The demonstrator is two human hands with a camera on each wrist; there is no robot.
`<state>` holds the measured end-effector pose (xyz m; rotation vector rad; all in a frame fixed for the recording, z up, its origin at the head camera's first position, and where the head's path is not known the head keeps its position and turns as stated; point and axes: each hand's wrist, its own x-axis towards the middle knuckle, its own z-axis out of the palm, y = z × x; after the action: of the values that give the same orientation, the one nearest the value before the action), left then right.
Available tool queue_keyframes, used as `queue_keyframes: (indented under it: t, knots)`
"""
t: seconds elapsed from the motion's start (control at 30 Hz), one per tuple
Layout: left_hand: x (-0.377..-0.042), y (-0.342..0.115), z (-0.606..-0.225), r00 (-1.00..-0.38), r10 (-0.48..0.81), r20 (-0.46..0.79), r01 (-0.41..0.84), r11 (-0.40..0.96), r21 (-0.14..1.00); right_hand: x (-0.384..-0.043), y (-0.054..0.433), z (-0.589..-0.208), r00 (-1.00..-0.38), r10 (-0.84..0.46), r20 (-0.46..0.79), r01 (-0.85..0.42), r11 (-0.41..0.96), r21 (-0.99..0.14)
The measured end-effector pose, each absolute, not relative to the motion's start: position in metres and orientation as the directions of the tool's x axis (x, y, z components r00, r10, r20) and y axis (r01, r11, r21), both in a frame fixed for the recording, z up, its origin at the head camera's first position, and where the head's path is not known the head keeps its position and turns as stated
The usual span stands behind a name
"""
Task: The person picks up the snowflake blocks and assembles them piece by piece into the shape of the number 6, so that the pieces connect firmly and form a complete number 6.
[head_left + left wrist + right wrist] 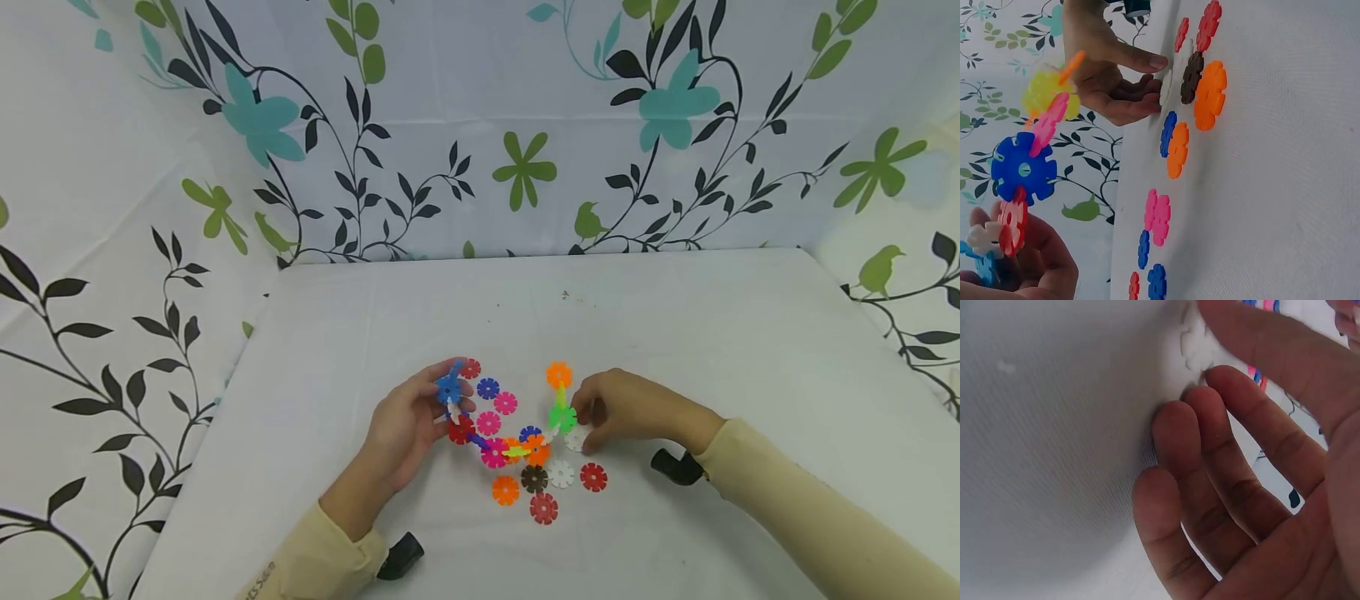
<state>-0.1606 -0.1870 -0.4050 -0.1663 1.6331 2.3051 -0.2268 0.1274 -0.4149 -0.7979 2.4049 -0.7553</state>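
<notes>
A curved chain of interlocked plastic snowflake discs hangs from my left hand, whose fingers and thumb hold its end near the light blue disc. In the left wrist view, a white disc, a red disc and a dark blue disc follow along the chain. The far end carries a green disc and an orange disc. My right hand is low at the table, thumb and fingertips pinching the edges of a loose white disc.
Loose discs lie on the white table beneath and in front of the chain: orange, brown, white, red, and several pink and blue ones. A patterned curtain hangs behind the table.
</notes>
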Motion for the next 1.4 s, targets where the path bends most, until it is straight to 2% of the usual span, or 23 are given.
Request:
queue_keyframes:
  t: [0.2, 0.37, 0.5, 0.73, 0.9, 1.13, 1.4]
  knots:
    - [-0.160, -0.186, -0.403, -0.953, 0.163, -0.256, -0.302, -0.412, 0.860, -0.222, 0.124, -0.417, -0.704, -0.664, -0.251, -0.407, 0.668, -0.623]
    - [-0.159, -0.183, -0.403, -0.956, 0.169, -0.241, -0.292, -0.452, 0.843, -0.223, 0.125, -0.417, -0.709, -0.658, -0.252, -0.414, 0.678, -0.607]
    - [-0.159, -0.181, -0.403, -0.956, 0.191, -0.224, -0.289, -0.460, 0.840, -0.228, 0.128, -0.410, -0.736, -0.639, -0.224, -0.409, 0.683, -0.606]
    - [-0.157, -0.178, -0.404, -0.945, 0.232, -0.229, -0.311, -0.435, 0.845, -0.239, 0.129, -0.391, -0.780, -0.614, -0.122, -0.414, 0.653, -0.635]
    - [-0.156, -0.176, -0.404, -0.941, 0.234, -0.243, -0.322, -0.407, 0.855, -0.242, 0.128, -0.381, -0.801, -0.590, -0.103, -0.403, 0.657, -0.637]
    - [-0.155, -0.177, -0.407, -0.944, 0.201, -0.260, -0.312, -0.299, 0.902, -0.243, 0.128, -0.377, -0.826, -0.555, -0.094, -0.378, 0.670, -0.639]
    - [-0.154, -0.177, -0.409, -0.945, 0.221, -0.240, -0.297, -0.280, 0.913, -0.244, 0.126, -0.374, -0.864, -0.503, -0.028, -0.348, 0.636, -0.688]
